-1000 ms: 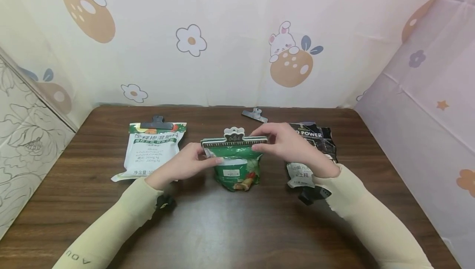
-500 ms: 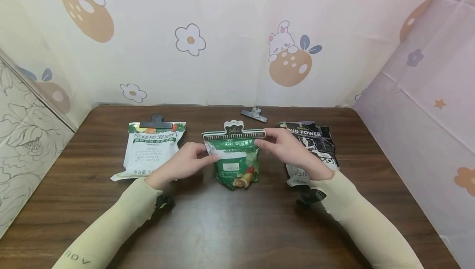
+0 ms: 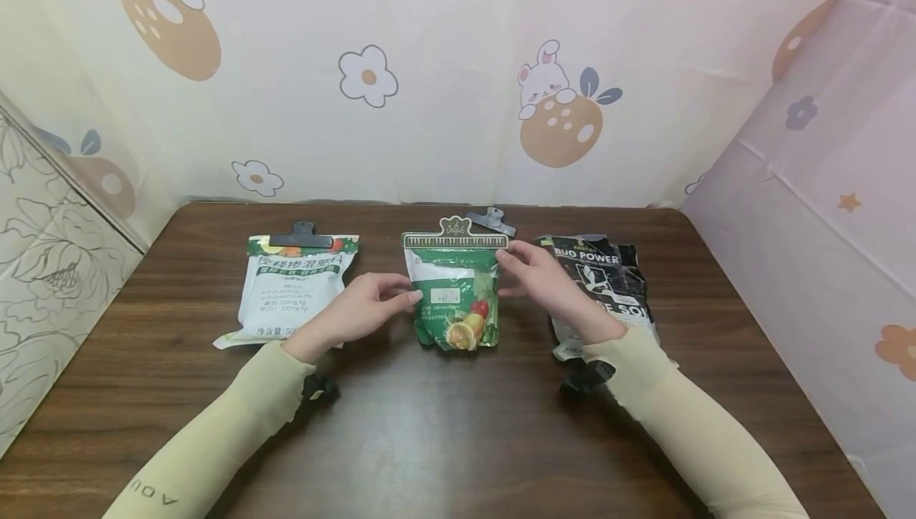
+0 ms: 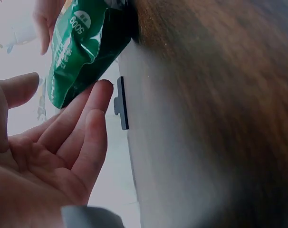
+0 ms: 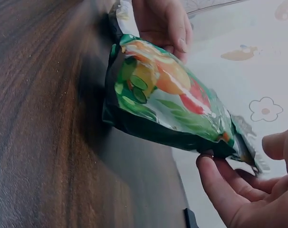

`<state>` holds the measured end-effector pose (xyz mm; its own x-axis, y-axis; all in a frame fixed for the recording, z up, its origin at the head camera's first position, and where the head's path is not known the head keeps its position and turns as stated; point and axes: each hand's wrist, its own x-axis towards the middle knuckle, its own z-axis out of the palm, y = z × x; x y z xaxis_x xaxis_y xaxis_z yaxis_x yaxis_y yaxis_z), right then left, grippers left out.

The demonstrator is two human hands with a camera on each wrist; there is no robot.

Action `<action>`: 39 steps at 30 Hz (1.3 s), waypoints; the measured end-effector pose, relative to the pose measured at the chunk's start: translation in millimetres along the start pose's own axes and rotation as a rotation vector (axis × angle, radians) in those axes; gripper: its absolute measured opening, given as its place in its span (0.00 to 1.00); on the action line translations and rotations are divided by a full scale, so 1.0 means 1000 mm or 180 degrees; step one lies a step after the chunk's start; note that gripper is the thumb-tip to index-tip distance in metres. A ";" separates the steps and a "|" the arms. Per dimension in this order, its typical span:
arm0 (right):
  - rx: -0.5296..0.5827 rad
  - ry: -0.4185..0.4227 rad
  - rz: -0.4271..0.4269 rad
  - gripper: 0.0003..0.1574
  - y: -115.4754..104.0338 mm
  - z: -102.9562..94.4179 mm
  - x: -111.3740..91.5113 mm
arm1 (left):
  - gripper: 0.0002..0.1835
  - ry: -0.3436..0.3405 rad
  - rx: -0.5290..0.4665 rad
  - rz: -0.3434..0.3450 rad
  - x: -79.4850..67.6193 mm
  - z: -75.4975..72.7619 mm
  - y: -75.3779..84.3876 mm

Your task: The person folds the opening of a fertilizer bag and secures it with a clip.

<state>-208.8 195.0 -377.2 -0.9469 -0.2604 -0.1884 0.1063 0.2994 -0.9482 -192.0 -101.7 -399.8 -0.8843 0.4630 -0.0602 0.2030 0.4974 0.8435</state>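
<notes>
A green bag [image 3: 458,296] printed with fruit and vegetables stands upright mid-table. Its top edge carries a wide clip [image 3: 456,239] with pale trim and a scalloped handle. My left hand [image 3: 375,304] is at the bag's left side; in the left wrist view its fingers [image 4: 99,95] lie against the back of the bag, thumb apart from it. On the opposite side, my right hand [image 3: 540,276] is by the upper corner. The right wrist view has its fingertips [image 5: 208,164] touching the bag's back near the clip, with the thumb standing off.
To the left lies a white bag [image 3: 293,292] with a black clip [image 3: 303,236] along its top. A crumpled black bag [image 3: 597,265] lies to the right, partly behind my right forearm. Behind the green bag is a loose dark clip [image 3: 494,221], close to the table's back edge.
The green bag has tipped back from leaning forward to standing upright, its clip now facing me. Both hands have loosened, and the right hand has slid down slightly from the clip's end.
</notes>
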 end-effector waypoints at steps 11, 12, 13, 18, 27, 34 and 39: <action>-0.0003 -0.0056 0.0249 0.37 0.006 0.008 0.009 | 0.31 -0.0045 -0.0057 -0.0241 0.004 0.001 -0.002; -0.0039 -0.0074 0.0271 0.38 0.007 0.009 0.010 | 0.31 -0.0046 -0.0079 -0.0263 0.004 0.001 -0.003; -0.0077 -0.0103 0.0290 0.40 0.008 0.010 0.010 | 0.31 -0.0052 -0.0103 -0.0285 0.004 0.002 -0.003; 0.0098 -0.0283 0.0425 0.41 0.010 0.013 0.011 | 0.32 -0.0047 -0.0147 -0.0407 0.003 0.002 -0.007; 0.0470 -0.0430 0.0599 0.40 0.015 0.017 0.015 | 0.31 -0.0109 -0.0200 -0.0554 0.002 -0.002 -0.010; 0.0450 -0.0461 0.0578 0.40 0.019 0.021 0.017 | 0.29 -0.0107 -0.0153 -0.0533 0.002 -0.004 -0.010; 0.0029 -0.0325 0.0559 0.38 0.020 0.023 0.018 | 0.29 -0.0096 -0.0127 -0.0594 0.003 -0.005 -0.012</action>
<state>-216.9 174.7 -405.6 -0.8780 -0.2967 -0.3756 0.2703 0.3403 -0.9006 -199.0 -110.2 -407.8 -0.8919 0.3876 -0.2330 0.0193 0.5475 0.8366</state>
